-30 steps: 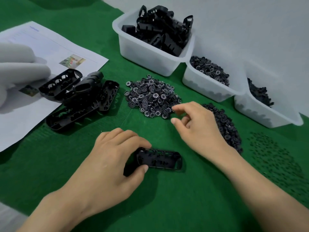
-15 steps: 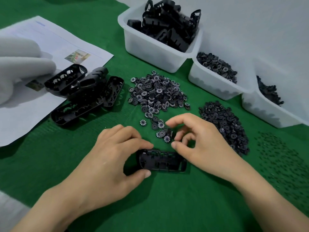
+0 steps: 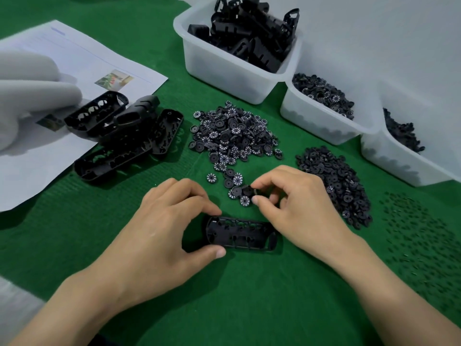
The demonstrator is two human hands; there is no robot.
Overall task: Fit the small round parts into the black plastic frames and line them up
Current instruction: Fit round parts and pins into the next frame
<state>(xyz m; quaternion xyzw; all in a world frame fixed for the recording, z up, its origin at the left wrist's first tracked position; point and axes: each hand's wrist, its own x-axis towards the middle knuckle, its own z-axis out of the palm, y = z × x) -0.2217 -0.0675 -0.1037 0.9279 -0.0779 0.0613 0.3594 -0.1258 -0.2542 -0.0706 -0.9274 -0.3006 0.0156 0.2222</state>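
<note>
**One hand steadies the frame while the other picks up a numbered disc.**

The left hand (image 3: 159, 221) grips the near end of the black frame (image 3: 242, 233) between curled forefinger and thumb, pinning it flat on the green cloth (image 3: 249, 295). The right hand (image 3: 296, 203), fingers curled, pinches a small disc (image 3: 249, 189) between thumb and forefinger tip, just beyond the frame's far edge. A few loose discs (image 3: 233, 182) lie just beside those fingertips, and the big pile (image 3: 234, 131) lies further out. The disc looks light, stiff and slick, easy to flick away, so a pinch across its rim suits best. The frame seems rigid but light, and holding it by the ends keeps its sockets free.
</note>
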